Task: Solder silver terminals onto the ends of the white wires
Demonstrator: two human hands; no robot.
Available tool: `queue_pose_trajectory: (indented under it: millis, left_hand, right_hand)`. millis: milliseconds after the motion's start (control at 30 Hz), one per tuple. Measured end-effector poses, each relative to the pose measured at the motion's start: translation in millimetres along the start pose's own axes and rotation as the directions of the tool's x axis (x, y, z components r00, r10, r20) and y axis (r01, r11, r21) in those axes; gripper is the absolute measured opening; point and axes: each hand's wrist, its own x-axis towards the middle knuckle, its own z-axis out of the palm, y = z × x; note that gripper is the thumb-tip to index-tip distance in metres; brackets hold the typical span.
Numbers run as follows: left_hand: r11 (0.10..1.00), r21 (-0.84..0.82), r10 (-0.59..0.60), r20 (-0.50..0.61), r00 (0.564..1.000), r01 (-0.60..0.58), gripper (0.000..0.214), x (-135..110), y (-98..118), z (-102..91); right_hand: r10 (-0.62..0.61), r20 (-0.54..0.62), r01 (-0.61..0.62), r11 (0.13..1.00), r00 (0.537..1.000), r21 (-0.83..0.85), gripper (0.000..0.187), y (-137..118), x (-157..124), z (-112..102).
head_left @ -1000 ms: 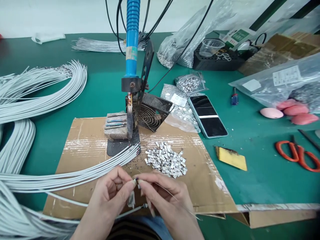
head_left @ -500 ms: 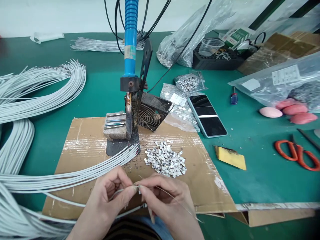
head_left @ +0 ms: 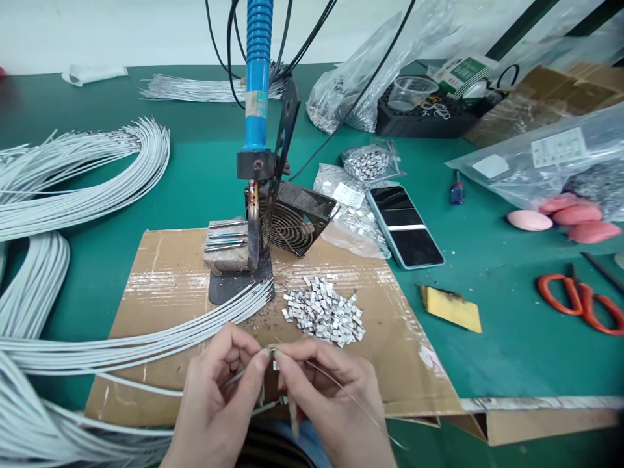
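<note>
My left hand (head_left: 219, 393) is closed, its thumb and forefinger pinching a thin white cable (head_left: 233, 380) near its end. Right beside it, almost touching, my right hand (head_left: 334, 396) is closed in a pinch at the same spot. A fine silvery wire (head_left: 358, 406), like solder wire, runs through the right hand and trails down to the right. Just under the meeting fingertips shows a tiny white-and-metal piece (head_left: 275, 365); which hand holds it I cannot tell. Beyond the hands lies a heap of small white-and-silver pieces (head_left: 324, 311) on the cardboard (head_left: 160, 273).
A blue-handled soldering iron (head_left: 258, 78) stands clamped upright behind the cables, with a small black fan (head_left: 297, 221) beside it. Bundles of white cable (head_left: 146, 341) fill the left. To the right are a phone (head_left: 405, 227), a yellow sponge (head_left: 453, 309) and red-handled scissors (head_left: 580, 299).
Both hands have risen slightly, with the left also shifting right, and their fingertips still meet. The cable has moved with the left hand. The camera view has shifted a little.
</note>
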Motion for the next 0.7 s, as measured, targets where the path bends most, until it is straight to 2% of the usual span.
queue_pose_trajectory:
  millis: [100, 167, 200, 233, 300, 333, 400, 467, 533, 633, 700]
  left_hand:
    - [0.991, -0.125, -0.039, 0.017, 0.999, 0.041, 0.038, -2, -1, 2.8]
    - [0.974, -0.201, -0.099, 0.034, 0.995, 0.104, 0.043, -1, 0, 1.6]
    - [0.967, -0.222, -0.122, 0.038, 0.992, 0.127, 0.044, 0, 0, 0.1]
    - [0.963, -0.231, -0.133, 0.04, 0.99, 0.139, 0.044, 2, 1, -2.0]
    - [0.969, -0.213, -0.114, 0.056, 0.992, 0.124, 0.043, 6, 1, -6.7]
    - [0.976, -0.191, -0.09, 0.069, 0.994, 0.102, 0.04, 9, 1, -8.7]
    - [0.987, -0.146, -0.057, 0.078, 0.995, 0.068, 0.034, 12, 2, -10.8]
    - [0.99, -0.117, -0.066, 0.054, 0.996, 0.072, 0.029, 14, 3, -9.6]
    - [0.988, -0.112, -0.101, 0.014, 0.995, 0.102, 0.025, 13, 6, -6.2]
    - [0.985, -0.114, -0.133, -0.006, 0.991, 0.131, 0.023, 10, 11, -1.4]
    - [0.984, -0.112, -0.14, -0.017, 0.99, 0.137, 0.023, 9, 13, -0.7]
  right_hand:
    - [-0.032, -0.082, 0.042, 0.992, 0.996, 0.117, 0.022, 17, -2, 13]
    - [-0.212, -0.151, 0.218, 0.976, 0.965, 0.024, 0.015, 27, -2, 18]
    - [-0.351, -0.162, 0.344, 0.936, 0.922, -0.074, 0.011, 30, -1, 18]
    - [-0.496, -0.138, 0.471, 0.864, 0.857, -0.176, 0.011, 31, 0, 16]
    - [-0.704, 0.009, 0.67, 0.672, 0.71, -0.315, 0.023, 29, 4, 8]
    - [-0.749, 0.095, 0.728, 0.593, 0.655, -0.345, 0.028, 26, 6, 2]
    - [-0.758, 0.255, 0.781, 0.489, 0.601, -0.389, 0.033, 17, 11, -11]
    - [-0.72, 0.376, 0.797, 0.42, 0.584, -0.434, 0.032, 7, 14, -22]
    - [-0.662, 0.463, 0.8, 0.397, 0.589, -0.45, 0.03, -2, 16, -29]
    - [-0.572, 0.499, 0.759, 0.495, 0.651, -0.423, 0.029, -9, 16, -35]
    - [-0.553, 0.42, 0.694, 0.604, 0.719, -0.393, 0.028, -10, 17, -38]
